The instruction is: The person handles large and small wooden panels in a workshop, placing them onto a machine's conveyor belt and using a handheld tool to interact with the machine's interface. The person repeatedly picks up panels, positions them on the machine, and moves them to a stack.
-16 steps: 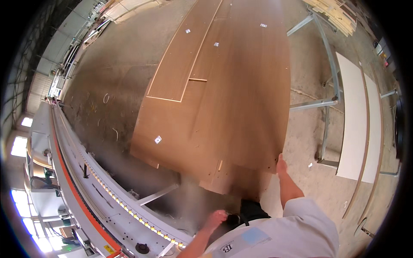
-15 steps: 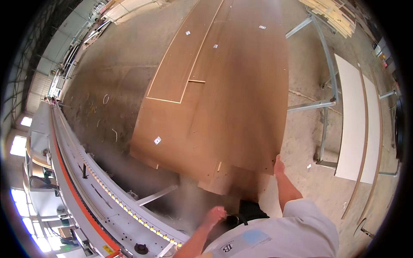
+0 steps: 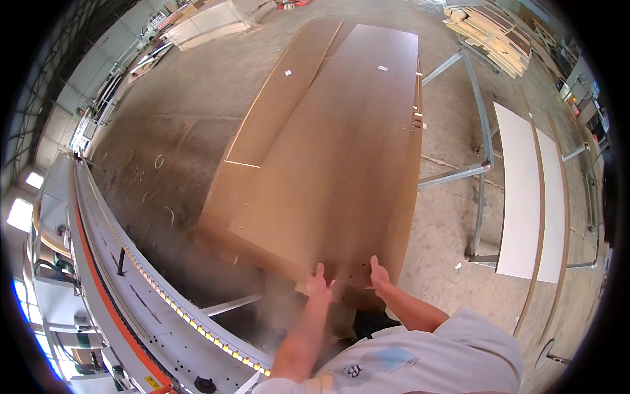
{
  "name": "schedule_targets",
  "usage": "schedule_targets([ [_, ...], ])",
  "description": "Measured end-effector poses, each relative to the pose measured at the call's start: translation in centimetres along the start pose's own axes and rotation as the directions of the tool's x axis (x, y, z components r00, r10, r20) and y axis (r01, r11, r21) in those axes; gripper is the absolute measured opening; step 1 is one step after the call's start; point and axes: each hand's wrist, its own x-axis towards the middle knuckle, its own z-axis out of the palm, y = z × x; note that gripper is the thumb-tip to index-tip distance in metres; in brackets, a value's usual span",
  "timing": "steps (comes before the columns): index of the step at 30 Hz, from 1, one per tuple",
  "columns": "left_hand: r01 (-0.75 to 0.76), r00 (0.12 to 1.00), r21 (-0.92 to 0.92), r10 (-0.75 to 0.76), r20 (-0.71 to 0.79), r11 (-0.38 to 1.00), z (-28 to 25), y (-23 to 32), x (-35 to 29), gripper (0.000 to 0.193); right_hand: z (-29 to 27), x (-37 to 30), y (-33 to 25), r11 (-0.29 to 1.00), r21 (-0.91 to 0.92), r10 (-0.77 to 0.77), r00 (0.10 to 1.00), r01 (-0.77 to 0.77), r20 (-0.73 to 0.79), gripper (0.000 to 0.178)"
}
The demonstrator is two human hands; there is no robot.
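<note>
A long brown wood-grain panel (image 3: 348, 151) lies at a slant on top of other brown boards. At its near edge, my left hand (image 3: 319, 285) grips it with the thumb on top and the fingers under the edge, mostly hidden. Farther right along that edge, my right hand (image 3: 378, 276) holds it the same way. Beneath it on the left lies a narrower brown panel (image 3: 279, 98) with a pale edge and a small white label. The pile's lower boards show past the left side and below my hands.
A long machine (image 3: 131, 276) with an orange stripe and a row of yellow-white pieces runs along the left. On the right stand a grey metal frame (image 3: 482, 111) and white panels (image 3: 518, 197) with brown strips. Wooden slats (image 3: 489, 39) are piled at the far right.
My left hand has come up from beside my body to the panel's near edge. My right hand has moved left from the right corner. The top panel now lies slanted across the narrower one.
</note>
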Motion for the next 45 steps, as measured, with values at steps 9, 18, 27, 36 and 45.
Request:
schedule_targets([
  [9,-0.147,0.984,-0.090,0.137,-0.111,0.985,-9.2,3.6,-7.9,0.027,-2.1,-8.9,-9.8,0.981,-0.120,-0.112,0.950,0.153,0.292,0.067],
  [18,-0.244,0.935,-0.056,0.219,-0.278,0.968,-26.7,0.7,-18.9,0.018,-6.5,-0.4,-16.9,0.942,-0.103,-0.316,0.948,0.318,0.041,0.062],
  [27,-0.384,0.830,-0.268,0.203,-0.520,0.883,-44.7,-11.0,-31.1,0.032,-3.4,-9.4,-1.2,0.884,-0.404,-0.225,0.972,0.236,0.076,0.047],
  [36,-0.166,0.435,0.241,0.290,-0.852,0.956,-66.3,-20.7,-38.5,0.058,0.5,-26.0,15.6,0.925,-0.379,0.144,0.910,0.016,0.389,0.040],
  [45,0.076,0.313,0.505,0.460,-0.831,0.860,-70.9,-21.4,-41.9,0.047,0.6,-28.5,18.4,0.815,-0.578,0.465,0.649,-0.046,0.602,0.050],
])
